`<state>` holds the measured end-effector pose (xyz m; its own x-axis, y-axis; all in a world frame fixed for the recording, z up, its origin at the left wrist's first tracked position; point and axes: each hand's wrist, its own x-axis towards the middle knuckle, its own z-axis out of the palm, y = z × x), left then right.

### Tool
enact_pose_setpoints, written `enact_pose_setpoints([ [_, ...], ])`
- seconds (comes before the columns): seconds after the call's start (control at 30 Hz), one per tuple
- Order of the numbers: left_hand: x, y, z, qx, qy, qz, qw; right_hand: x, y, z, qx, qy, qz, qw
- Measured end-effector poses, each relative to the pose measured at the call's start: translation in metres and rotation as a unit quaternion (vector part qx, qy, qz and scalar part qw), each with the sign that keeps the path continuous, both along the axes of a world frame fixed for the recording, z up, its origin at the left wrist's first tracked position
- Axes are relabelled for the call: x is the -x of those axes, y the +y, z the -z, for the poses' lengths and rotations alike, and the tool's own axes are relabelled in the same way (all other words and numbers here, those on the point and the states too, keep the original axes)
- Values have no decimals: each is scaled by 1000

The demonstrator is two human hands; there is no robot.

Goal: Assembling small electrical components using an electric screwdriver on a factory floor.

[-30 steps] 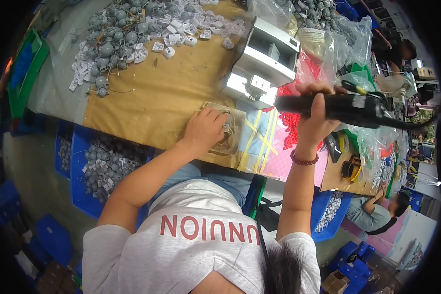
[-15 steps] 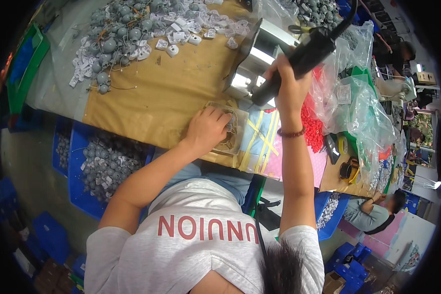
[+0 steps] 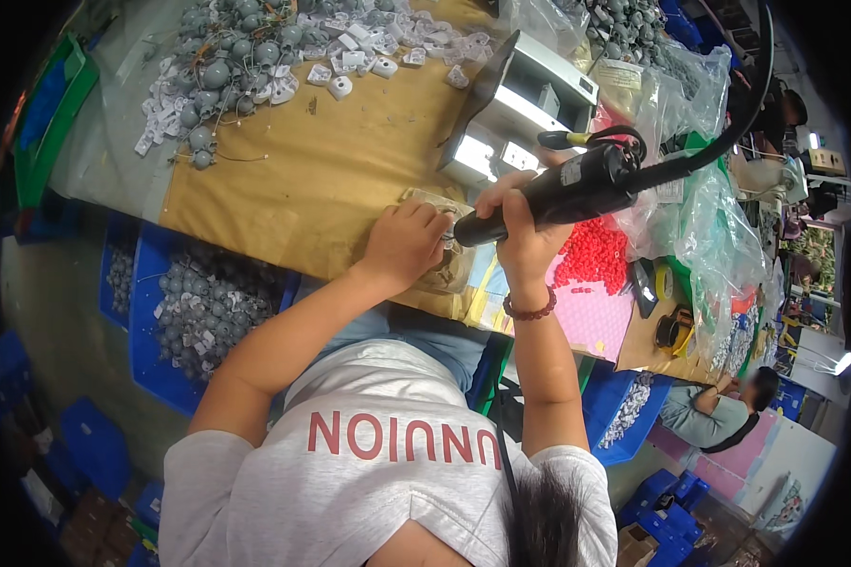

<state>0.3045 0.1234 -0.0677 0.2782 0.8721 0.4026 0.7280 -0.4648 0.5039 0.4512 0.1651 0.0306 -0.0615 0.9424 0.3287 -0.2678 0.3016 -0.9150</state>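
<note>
My right hand is closed round a black electric screwdriver, whose thick cable runs up and off to the right. The tool lies tilted, its tip end pointing left beside the fingertips of my left hand. Those left fingers are curled down over a small clear fixture taped to the bench edge. They press together on something small there that the fingers mostly hide. Just beyond the right hand stands a white and grey metal box with an open front.
Grey ball-shaped parts with wires and white plastic pieces are heaped at the far left. Red small parts lie right, by clear plastic bags. A blue bin of grey parts stands below the bench. Another person sits at right.
My right hand has brought the screwdriver from the metal box down and left to the fixture, beside my left fingertips. The left hand has stayed nearly still.
</note>
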Motion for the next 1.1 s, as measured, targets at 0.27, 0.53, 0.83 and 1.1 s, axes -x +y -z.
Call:
enact_pose_setpoints([
  [0.27,10,5,-7,56,-52,42,996,-13,-19,47,-85,-99,16,991],
  [0.53,12,5,-7,98,-62,40,992,9,-32,34,-119,-100,38,987],
  [0.83,11,7,-7,112,-80,33,990,18,-30,33,-119,-63,31,990],
  [1.1,10,4,-17,115,-72,27,990,-5,-25,48,110,34,38,993],
])
